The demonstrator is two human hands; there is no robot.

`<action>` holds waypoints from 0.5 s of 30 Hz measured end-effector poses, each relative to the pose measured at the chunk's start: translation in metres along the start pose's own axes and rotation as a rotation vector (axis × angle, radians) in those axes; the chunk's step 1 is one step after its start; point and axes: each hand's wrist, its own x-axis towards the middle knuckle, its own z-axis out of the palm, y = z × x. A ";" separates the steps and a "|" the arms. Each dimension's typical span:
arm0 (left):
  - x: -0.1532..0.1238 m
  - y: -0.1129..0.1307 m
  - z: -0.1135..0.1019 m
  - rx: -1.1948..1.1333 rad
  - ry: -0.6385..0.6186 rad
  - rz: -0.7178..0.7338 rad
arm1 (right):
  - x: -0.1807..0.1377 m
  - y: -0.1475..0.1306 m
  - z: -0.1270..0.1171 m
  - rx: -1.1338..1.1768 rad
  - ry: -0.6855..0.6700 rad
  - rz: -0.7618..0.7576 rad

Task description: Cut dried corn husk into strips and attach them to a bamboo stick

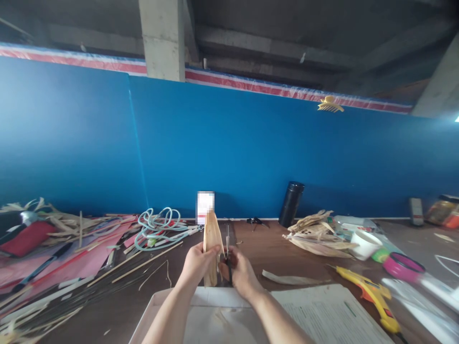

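My left hand (pixel 201 262) grips a long, pale dried corn husk (pixel 214 234), held upright in front of me. Close beside it, my right hand (pixel 244 272) is closed round a pair of scissors (pixel 228 243) with dark handles and thin blades pointing up. The blades stand just right of the husk's edge, and a narrow strip of husk hangs near them. Whether the blades touch the husk I cannot tell. Below both hands lies a white open box or tray (pixel 161 306).
A yellow glue gun (pixel 373 294) lies at right on a printed sheet (pixel 322 306). Behind are a husk pile (pixel 315 236), a white cup (pixel 365 244) and a black cylinder (pixel 291 204). Coiled pale-blue cable (pixel 158 229), sticks and pink paper (pixel 96 258) crowd the left.
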 end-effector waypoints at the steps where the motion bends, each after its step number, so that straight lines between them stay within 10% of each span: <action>1: 0.000 -0.001 0.000 0.013 0.013 0.003 | 0.000 0.001 0.000 -0.010 -0.009 0.005; 15: 0.014 -0.016 -0.017 -0.061 0.260 0.017 | 0.004 0.005 -0.004 0.033 0.085 0.126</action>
